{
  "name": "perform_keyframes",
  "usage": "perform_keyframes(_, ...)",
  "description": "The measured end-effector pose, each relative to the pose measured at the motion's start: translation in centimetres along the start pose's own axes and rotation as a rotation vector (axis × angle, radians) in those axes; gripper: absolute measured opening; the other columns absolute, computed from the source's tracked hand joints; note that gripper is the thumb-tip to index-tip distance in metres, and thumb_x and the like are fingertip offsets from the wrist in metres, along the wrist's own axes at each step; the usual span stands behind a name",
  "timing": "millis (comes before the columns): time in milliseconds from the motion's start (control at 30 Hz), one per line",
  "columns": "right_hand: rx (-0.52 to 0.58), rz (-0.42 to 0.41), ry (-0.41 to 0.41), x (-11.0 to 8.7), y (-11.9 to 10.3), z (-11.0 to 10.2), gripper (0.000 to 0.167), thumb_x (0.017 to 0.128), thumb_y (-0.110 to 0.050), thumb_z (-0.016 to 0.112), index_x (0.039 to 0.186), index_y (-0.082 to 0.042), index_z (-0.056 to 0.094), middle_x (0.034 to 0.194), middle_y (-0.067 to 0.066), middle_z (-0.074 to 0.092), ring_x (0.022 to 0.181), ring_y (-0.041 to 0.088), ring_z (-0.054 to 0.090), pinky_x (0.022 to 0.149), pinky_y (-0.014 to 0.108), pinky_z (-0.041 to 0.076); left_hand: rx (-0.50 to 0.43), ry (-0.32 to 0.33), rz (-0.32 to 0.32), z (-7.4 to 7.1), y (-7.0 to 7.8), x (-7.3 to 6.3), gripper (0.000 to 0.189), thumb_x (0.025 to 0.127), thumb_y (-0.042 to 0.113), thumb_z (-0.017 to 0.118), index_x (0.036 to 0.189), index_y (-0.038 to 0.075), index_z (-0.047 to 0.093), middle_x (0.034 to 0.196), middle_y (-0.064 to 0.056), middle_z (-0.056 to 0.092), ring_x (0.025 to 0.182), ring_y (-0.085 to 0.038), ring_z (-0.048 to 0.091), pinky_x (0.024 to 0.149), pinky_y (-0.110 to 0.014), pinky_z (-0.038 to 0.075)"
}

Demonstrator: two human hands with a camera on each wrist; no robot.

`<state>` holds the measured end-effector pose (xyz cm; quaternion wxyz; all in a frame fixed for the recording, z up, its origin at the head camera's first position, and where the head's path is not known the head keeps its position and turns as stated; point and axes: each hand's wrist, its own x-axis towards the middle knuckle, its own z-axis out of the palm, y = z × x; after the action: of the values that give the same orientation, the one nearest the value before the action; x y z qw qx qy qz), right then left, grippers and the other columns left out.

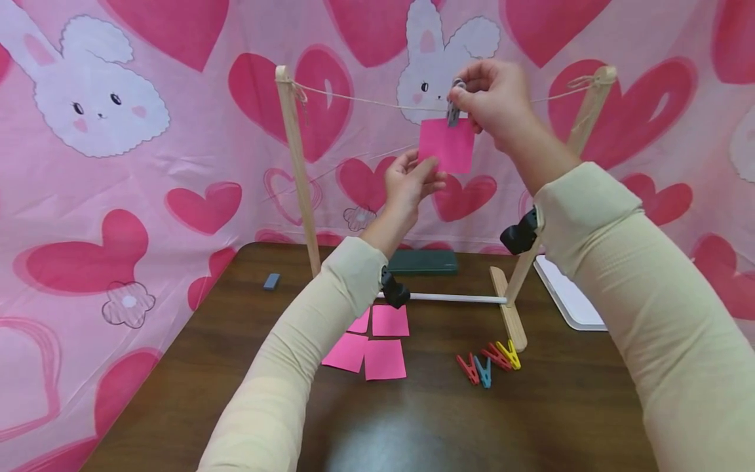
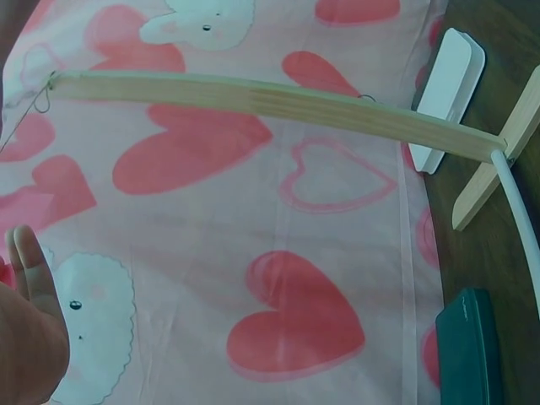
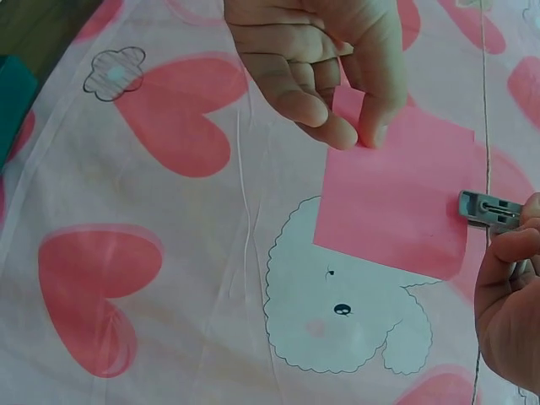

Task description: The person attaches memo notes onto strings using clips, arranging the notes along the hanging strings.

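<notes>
My right hand (image 1: 498, 98) pinches a grey clothespin (image 1: 453, 113) at the string (image 1: 366, 101), near its middle. The clothespin's jaws sit over the top edge of a square pink paper note (image 1: 449, 147), close by the string. Lower down, my left hand (image 1: 408, 180) pinches the note's lower left corner between thumb and fingers. From the right wrist view, the clothespin (image 3: 485, 209) overlaps both the string (image 3: 488, 160) and the note's edge. Only part of the left hand (image 2: 34, 337) shows in the left wrist view.
The string is tied between two wooden posts (image 1: 297, 164) joined low by a white rod (image 1: 454, 297). Several pink notes (image 1: 385, 359) and red, blue and yellow clothespins (image 1: 483, 372) lie on the table (image 1: 236, 367). Behind are a green case (image 1: 421, 261), white tray (image 1: 569, 298) and small blue-grey block (image 1: 272, 282).
</notes>
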<state>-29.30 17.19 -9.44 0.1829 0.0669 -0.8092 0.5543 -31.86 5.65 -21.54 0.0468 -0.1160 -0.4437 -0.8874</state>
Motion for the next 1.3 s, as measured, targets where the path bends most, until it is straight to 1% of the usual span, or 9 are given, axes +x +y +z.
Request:
perform_keyframes(167,-0.037,0.008,-0.011,-0.02,0.02,0.25,0.022,0.084,-0.025,0.066,0.101,-0.014,0.058,0.095,0.003,0.057,0.056,0.014,0.043,0.049,0.019,0.043,0.005,-0.001,-0.009,0.01,0.17,0.14,0.015,0.084,0.006,0.067,0.098,0.007,0.061,0.082,-0.008,0.062,0.085,-0.040,0.063,0.057,-0.030,0.054)
perform_keyframes(333,-0.035,0.019,-0.023,0.02,0.03,0.29,0.023,0.084,-0.023,0.067,0.102,-0.013,0.058,0.093,0.001,0.057,0.055,0.013,0.041,0.046,0.019,0.039,0.027,-0.015,-0.010,0.00,0.36,0.13,0.017,0.085,0.010,0.068,0.100,0.008,0.061,0.086,-0.008,0.063,0.084,-0.036,0.065,0.063,-0.033,0.054)
perform_keyframes(467,-0.035,0.037,-0.028,-0.01,0.09,0.30,0.024,0.084,-0.024,0.068,0.104,-0.014,0.059,0.093,0.001,0.057,0.060,0.012,0.044,0.047,0.019,0.040,0.033,-0.017,-0.013,-0.01,0.47,0.07,0.019,0.085,0.012,0.068,0.102,0.008,0.062,0.088,-0.008,0.064,0.078,-0.030,0.066,0.066,-0.034,0.054)
perform_keyframes(667,-0.033,0.057,-0.030,-0.06,0.13,0.28,0.032,0.083,-0.025,0.068,0.112,-0.013,0.060,0.099,0.003,0.057,0.074,0.012,0.052,0.056,0.019,0.048,0.030,-0.023,-0.013,-0.07,0.51,-0.02,0.020,0.084,0.011,0.068,0.102,0.008,0.061,0.088,-0.008,0.064,0.073,-0.025,0.067,0.065,-0.033,0.054)
perform_keyframes(867,-0.036,0.071,-0.035,-0.12,0.16,0.26,0.040,0.082,-0.028,0.068,0.119,-0.014,0.060,0.107,0.004,0.057,0.081,0.013,0.055,0.060,0.019,0.050,0.039,-0.024,-0.012,-0.17,0.52,-0.08,0.022,0.084,0.013,0.068,0.105,0.008,0.062,0.091,-0.008,0.064,0.089,-0.037,0.063,0.067,-0.034,0.054)
perform_keyframes(1000,-0.013,0.078,-0.035,-0.14,0.27,0.25,0.042,0.082,-0.028,0.069,0.121,-0.015,0.061,0.110,0.004,0.058,0.082,0.013,0.056,0.057,0.018,0.049,0.041,-0.029,-0.012,-0.19,0.48,-0.07,0.024,0.084,0.014,0.069,0.106,0.008,0.062,0.092,-0.008,0.064,0.099,-0.043,0.058,0.069,-0.034,0.054)
perform_keyframes(1100,0.003,0.082,-0.039,-0.19,0.39,0.17,0.043,0.082,-0.028,0.069,0.123,-0.016,0.060,0.111,0.004,0.059,0.069,0.012,0.055,0.050,0.018,0.045,0.041,-0.029,-0.014,-0.25,0.41,-0.04,0.024,0.084,0.014,0.068,0.106,0.009,0.062,0.092,-0.008,0.064,0.092,-0.039,0.062,0.069,-0.034,0.054)
perform_keyframes(1200,0.026,0.084,-0.049,-0.25,0.55,0.07,0.044,0.084,-0.028,0.068,0.125,-0.018,0.058,0.113,0.006,0.058,0.055,0.013,0.048,0.045,0.019,0.040,0.038,-0.030,-0.011,-0.33,0.35,0.02,0.022,0.085,0.012,0.068,0.106,0.008,0.062,0.091,-0.008,0.064,0.077,-0.028,0.067,0.067,-0.033,0.054)
perform_keyframes(1300,0.056,0.079,-0.055,-0.34,0.67,0.01,0.043,0.085,-0.027,0.066,0.125,-0.018,0.057,0.114,0.008,0.058,0.049,0.015,0.044,0.043,0.019,0.039,0.035,-0.033,-0.007,-0.41,0.30,0.08,0.021,0.085,0.010,0.067,0.105,0.008,0.062,0.089,-0.009,0.064,0.066,-0.019,0.066,0.064,-0.032,0.054)
